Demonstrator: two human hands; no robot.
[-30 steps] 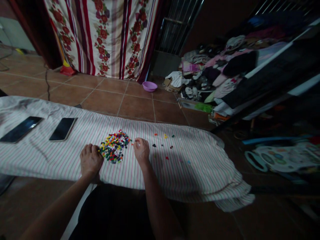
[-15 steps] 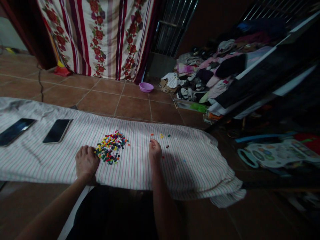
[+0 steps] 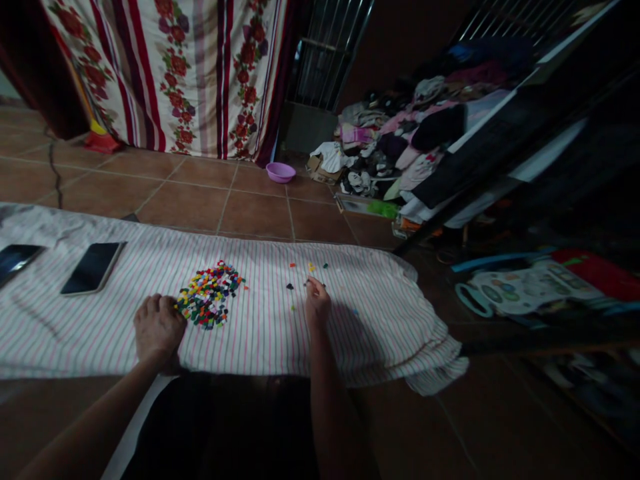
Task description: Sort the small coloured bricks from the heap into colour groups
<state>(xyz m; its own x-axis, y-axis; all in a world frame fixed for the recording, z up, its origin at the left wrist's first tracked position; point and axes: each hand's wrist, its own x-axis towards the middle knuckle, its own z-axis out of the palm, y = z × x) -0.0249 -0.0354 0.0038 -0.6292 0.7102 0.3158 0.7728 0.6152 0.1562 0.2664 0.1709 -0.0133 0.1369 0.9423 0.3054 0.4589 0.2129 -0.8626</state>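
Note:
A heap of small multicoloured plastic pieces [image 3: 207, 297] lies on the striped cloth [image 3: 250, 347]. My left hand [image 3: 159, 327] rests at the heap's left edge, palm down, its bent fingers slightly apart on the cloth; its palm side is hidden. Right of the heap, my right hand [image 3: 318, 303] is closed in a pinch, with a small dark piece [image 3: 306, 285] at its fingertips. Around it lie an orange piece [image 3: 293, 265], yellow pieces [image 3: 311, 267], a green piece [image 3: 325, 265], dark pieces [image 3: 290, 287] and a blue piece [image 3: 355, 312].
Two phones lie on the cloth at the left, one whole phone [image 3: 94, 268] and another phone [image 3: 17, 260] cut by the frame edge. Beyond, a purple basin [image 3: 281, 173] stands on the tiled floor, near a clothes pile [image 3: 400, 137]. A patterned board [image 3: 535, 290] is at the right.
My right hand has moved a little to the right, uncovering dark pieces and a light green piece. My left hand stays beside the heap. The whole view has shifted.

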